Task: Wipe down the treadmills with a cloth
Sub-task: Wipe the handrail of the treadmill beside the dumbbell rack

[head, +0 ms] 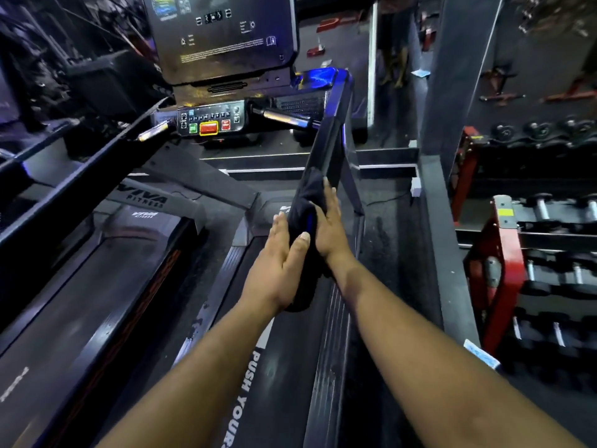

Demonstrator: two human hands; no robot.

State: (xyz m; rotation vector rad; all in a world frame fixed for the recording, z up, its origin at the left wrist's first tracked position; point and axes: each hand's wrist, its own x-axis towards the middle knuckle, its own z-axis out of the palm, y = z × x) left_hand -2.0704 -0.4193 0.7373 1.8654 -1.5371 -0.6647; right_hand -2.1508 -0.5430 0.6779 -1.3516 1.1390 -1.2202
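A dark cloth (307,215) is lying wrapped over the right handrail (328,137) of the treadmill (290,367), a little toward 1 o'clock from the middle of the view. The left hand (282,263) is pressing it from the 9 o'clock side with straight fingers and the thumb on top, and the right hand (331,227) is pressing from the 3 o'clock side, also flat. The console (213,121) is standing at 11 o'clock.

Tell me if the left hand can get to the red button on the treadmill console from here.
Probably yes. The left hand presses the dark cloth against the right handrail, and nothing stands between it and the red button; it would have to leave the cloth, though.
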